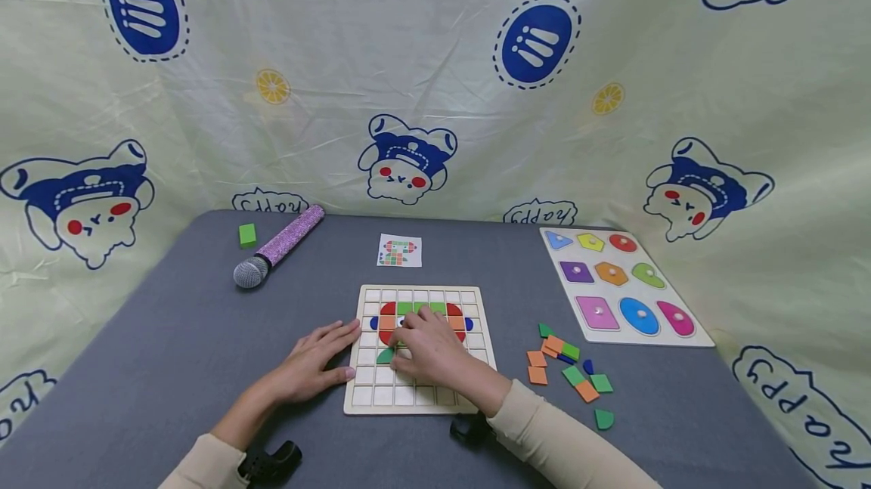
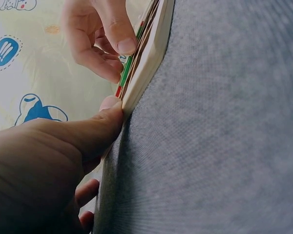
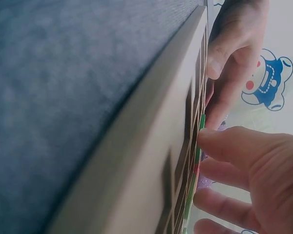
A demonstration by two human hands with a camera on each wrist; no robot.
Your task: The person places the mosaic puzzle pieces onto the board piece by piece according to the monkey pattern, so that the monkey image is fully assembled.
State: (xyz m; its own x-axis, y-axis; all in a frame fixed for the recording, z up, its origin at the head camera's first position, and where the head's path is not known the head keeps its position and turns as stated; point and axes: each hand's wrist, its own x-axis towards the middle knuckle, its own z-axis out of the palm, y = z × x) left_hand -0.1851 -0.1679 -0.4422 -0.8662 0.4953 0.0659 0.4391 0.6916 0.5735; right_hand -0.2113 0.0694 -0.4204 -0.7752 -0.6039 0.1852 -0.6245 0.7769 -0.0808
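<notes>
A square wooden grid board (image 1: 367, 397) lies on the table, with red, orange, green and blue pieces set in its upper rows. My left hand (image 1: 314, 364) steadies the board's left side, fingers extended along the edge and thumb against it. Over the middle of the board is my right hand (image 1: 432, 349), covering part of the pattern. A green leaf-shaped piece (image 1: 385, 356) sits in a cell just left of its thumb. In the right wrist view, the right thumb (image 3: 212, 139) touches a green piece (image 3: 201, 122) at the board's surface, with the other fingers spread apart.
Loose orange, green and blue pieces (image 1: 537, 376) lie right of the board. A knobbed shape puzzle (image 1: 578, 330) is at the back right. Behind the board lies a small pattern card (image 1: 415, 261). A glittery purple microphone (image 1: 292, 236) and a green square (image 1: 247, 236) lie at the back left.
</notes>
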